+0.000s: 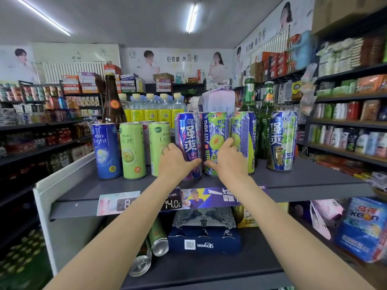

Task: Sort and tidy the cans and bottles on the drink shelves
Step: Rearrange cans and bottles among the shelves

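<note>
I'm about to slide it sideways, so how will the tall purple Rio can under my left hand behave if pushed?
The purple Rio can is tall and narrow, so a high push may tip it. The left hand grips low, which should help it slide. The melon can stands right beside it and would likely get nudged.

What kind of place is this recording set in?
Most likely a small grocery or convenience shop: price tags on the shelf edge, drink cans lined up for sale, and stocked goods racks all around.
</note>
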Motion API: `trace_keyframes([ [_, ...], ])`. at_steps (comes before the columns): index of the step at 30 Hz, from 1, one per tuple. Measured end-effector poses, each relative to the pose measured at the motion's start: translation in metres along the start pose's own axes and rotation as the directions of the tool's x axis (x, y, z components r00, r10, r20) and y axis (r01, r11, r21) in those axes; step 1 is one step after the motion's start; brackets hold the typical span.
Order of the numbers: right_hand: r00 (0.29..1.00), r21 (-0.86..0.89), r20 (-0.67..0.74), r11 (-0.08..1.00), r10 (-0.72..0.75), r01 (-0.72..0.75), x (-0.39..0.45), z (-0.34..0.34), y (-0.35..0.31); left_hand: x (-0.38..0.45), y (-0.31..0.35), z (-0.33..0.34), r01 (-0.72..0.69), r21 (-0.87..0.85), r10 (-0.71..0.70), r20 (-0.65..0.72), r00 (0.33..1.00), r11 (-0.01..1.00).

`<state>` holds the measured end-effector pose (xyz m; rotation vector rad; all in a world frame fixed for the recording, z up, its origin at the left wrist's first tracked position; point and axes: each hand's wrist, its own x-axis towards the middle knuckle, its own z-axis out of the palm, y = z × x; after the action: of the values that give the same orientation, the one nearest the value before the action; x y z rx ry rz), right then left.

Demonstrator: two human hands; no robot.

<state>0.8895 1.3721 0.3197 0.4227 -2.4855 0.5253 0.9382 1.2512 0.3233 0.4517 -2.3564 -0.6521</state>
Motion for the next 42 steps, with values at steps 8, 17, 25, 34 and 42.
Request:
trace_keyframes([
  [8,0.999,0.020,0.032,0.999,0.037,-0.038,0.014,0.016,-0.005,0.001,-0.001,-0.001,-0.011,0.040,0.011,0.000,1.000,0.999],
  [17,0.991,0.047,0.058,0.992,-0.121,0.118,0.003,-0.004,0.021,0.004,-0.001,-0.004,-0.058,0.192,0.059,0.003,0.998,0.980],
  [25,0.994,0.287,0.027,0.952,0.104,-0.107,0.016,-0.014,0.071,0.008,0.001,0.001,-0.058,0.245,0.062,-0.009,0.998,0.968],
  [34,0.983,0.395,0.176,0.910,0.058,-0.124,0.014,-0.021,0.078,0.007,0.007,0.003,-0.061,0.299,0.070,-0.021,0.997,0.952],
  [42,0.973,0.495,0.216,0.868,-0.076,-0.042,-0.010,-0.033,0.056,0.010,0.005,0.005,-0.069,0.314,0.077,-0.014,0.997,0.947],
])
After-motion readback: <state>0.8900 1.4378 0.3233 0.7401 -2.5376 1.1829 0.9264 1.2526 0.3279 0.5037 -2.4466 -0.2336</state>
